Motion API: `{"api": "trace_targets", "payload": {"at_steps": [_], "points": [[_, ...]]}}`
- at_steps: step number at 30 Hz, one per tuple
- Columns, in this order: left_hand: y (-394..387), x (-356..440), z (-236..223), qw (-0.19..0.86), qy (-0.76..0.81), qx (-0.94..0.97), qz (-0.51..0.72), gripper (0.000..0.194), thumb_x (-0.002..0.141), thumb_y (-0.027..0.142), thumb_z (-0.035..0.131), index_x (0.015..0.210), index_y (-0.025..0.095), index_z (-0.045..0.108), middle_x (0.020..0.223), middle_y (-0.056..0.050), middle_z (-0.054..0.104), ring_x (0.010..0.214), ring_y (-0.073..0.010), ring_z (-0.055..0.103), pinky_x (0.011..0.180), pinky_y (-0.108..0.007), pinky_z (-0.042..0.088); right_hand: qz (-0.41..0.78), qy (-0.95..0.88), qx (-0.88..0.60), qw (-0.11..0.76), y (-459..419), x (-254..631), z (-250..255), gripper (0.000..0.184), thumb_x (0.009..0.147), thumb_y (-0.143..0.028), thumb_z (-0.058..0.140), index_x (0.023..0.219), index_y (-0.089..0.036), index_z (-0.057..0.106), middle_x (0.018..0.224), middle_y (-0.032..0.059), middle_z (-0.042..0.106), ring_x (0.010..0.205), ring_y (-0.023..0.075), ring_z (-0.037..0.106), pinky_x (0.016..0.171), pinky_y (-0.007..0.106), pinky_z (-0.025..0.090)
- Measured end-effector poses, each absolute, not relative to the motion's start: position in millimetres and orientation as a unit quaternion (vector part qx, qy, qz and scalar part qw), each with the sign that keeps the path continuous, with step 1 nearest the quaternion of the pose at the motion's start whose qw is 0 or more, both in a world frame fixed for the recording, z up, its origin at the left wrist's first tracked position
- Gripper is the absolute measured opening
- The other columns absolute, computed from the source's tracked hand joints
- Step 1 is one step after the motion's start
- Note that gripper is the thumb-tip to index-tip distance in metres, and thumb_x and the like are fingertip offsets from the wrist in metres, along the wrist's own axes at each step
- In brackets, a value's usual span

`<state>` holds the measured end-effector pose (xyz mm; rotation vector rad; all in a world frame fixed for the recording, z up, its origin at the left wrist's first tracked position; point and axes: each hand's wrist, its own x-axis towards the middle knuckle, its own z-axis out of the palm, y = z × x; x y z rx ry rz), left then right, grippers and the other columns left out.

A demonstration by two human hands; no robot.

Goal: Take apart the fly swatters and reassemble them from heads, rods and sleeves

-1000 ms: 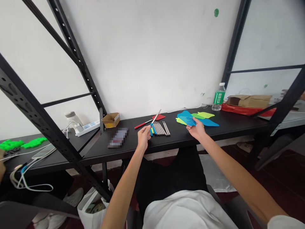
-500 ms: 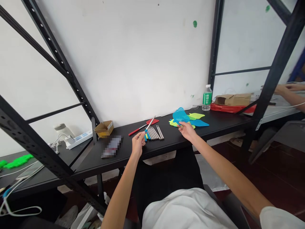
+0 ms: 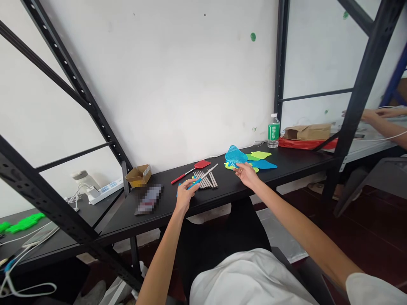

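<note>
My left hand (image 3: 185,193) is closed round a telescopic fly swatter handle (image 3: 203,177), with a blue grip and a bare metal rod pointing right and up. Between the fingers of my right hand (image 3: 246,173) is a blue fly swatter head (image 3: 235,154), a perforated leaf-shaped sheet, tilted up. Under and beside it lie a flat blue swatter head (image 3: 264,164) and a yellow-green swatter head (image 3: 261,155). Several metal-rodded handles (image 3: 214,179) rest side by side near my left hand, partly hidden by it. Behind them lies a red fly swatter (image 3: 202,164), its head joined to its handle.
On the black table (image 3: 124,220) are an open cardboard box (image 3: 138,176), a blurred flat object (image 3: 149,200) and a water bottle (image 3: 273,131). Black metal posts (image 3: 359,84) stand both sides. A co-worker's hands (image 3: 370,114) show at the far right.
My left hand has tipped the handle from steeply upright to a flatter angle, its rod now pointing more toward the right hand. The blue head in my right hand has shifted slightly left.
</note>
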<state>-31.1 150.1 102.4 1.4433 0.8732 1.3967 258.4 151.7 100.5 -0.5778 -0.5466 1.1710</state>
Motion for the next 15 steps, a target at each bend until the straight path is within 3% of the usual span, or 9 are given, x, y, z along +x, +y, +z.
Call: {"api": "trace_targets", "payload": {"at_steps": [3, 10, 15], "points": [[150.0, -31.7, 101.8, 0.452, 0.355, 0.596, 0.560, 0.037, 0.061, 0.039, 0.087, 0.090, 0.018, 0.077, 0.071, 0.002, 0.056, 0.051, -0.0044, 0.030, 0.046, -0.021, 0.021, 0.537, -0.260, -0.259, 0.760, 150.6, 257.3, 101.3, 0.037, 0.065, -0.010, 0.078, 0.073, -0.023, 0.044, 0.070, -0.0026, 0.065, 0.070, 0.0191, 0.073, 0.047, 0.021, 0.049], [148.4, -31.2, 101.9, 0.441, 0.367, 0.612, 0.544, 0.039, 0.062, 0.042, 0.086, 0.092, 0.018, 0.077, 0.070, 0.001, 0.056, 0.052, -0.0051, 0.031, 0.047, -0.021, 0.023, 0.559, -0.247, -0.280, 0.740, 146.4, 255.9, 109.2, 0.020, 0.081, -0.031, 0.068, 0.083, -0.024, 0.049, 0.075, 0.0015, 0.067, 0.073, 0.0231, 0.074, 0.043, 0.024, 0.047], [145.1, -29.8, 105.6, 0.441, 0.370, 0.621, 0.531, 0.039, 0.063, 0.042, 0.086, 0.091, 0.017, 0.077, 0.061, 0.004, 0.046, 0.050, -0.0054, 0.030, 0.047, -0.021, 0.022, 0.538, -0.275, -0.298, 0.739, 149.6, 254.9, 104.9, 0.023, 0.083, -0.039, 0.067, 0.080, -0.023, 0.051, 0.062, -0.0011, 0.062, 0.051, 0.0158, 0.061, 0.043, 0.026, 0.047]]}}
